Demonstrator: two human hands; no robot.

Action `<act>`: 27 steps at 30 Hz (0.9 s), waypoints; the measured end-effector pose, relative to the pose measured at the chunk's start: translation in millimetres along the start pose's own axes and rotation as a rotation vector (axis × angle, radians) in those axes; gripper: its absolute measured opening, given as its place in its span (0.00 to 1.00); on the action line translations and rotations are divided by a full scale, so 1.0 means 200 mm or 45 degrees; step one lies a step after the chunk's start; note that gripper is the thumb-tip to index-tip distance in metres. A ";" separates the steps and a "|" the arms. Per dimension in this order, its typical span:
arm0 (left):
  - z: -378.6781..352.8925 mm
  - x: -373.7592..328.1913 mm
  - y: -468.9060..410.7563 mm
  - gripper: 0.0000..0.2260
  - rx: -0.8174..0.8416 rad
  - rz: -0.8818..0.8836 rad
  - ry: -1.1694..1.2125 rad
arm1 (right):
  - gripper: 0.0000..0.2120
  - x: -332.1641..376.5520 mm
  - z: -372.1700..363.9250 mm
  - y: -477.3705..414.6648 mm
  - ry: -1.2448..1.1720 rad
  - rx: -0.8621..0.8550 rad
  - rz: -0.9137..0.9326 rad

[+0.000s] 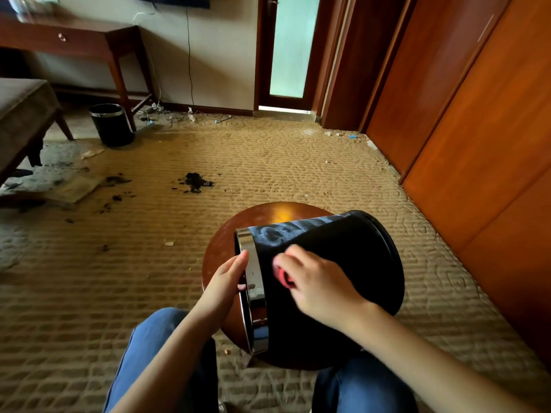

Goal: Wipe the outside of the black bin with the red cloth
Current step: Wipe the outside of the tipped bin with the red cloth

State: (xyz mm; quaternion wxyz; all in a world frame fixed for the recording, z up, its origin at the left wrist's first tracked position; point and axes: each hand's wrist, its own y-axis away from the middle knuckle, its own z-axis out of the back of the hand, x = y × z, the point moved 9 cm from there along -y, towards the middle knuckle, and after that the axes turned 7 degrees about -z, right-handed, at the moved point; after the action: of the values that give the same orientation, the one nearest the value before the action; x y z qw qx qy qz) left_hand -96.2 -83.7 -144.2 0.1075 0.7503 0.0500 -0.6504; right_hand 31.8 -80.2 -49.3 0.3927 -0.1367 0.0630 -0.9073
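Black bin (351, 248) lies on its side on the round wooden table (256, 216), chrome rim (253, 263) facing left. Left hand (226, 278) grips that rim. Right hand (319, 281) clutches the red cloth (281, 277) (mostly hidden under the fingers) against the bin's outer wall. A second bin (111, 125) stands upright on the carpet, well apart.

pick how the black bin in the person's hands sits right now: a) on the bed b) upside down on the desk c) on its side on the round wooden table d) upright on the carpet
C: the black bin lies on its side on the round wooden table, the left hand gripping its chrome rim while the right hand holds the red cloth against its wall.
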 end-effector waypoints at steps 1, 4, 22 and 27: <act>0.00 0.00 -0.01 0.16 -0.007 0.012 0.000 | 0.22 -0.12 0.02 0.07 0.037 0.012 -0.066; 0.00 -0.01 -0.04 0.16 0.008 0.025 0.012 | 0.21 -0.46 0.11 0.25 0.137 0.028 -0.337; -0.02 0.02 0.03 0.17 0.127 0.010 0.019 | 0.23 -0.40 0.11 0.20 0.079 0.077 -0.191; -0.02 0.04 0.02 0.15 0.129 0.051 0.015 | 0.15 -0.60 0.23 0.24 0.142 0.022 -0.491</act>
State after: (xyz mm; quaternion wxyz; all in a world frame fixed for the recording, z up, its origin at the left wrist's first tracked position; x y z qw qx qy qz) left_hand -91.2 -86.7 -150.7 0.0823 0.7594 0.0025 -0.6454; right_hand 157.1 -26.9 -40.3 0.2089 -0.0926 0.0495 -0.9723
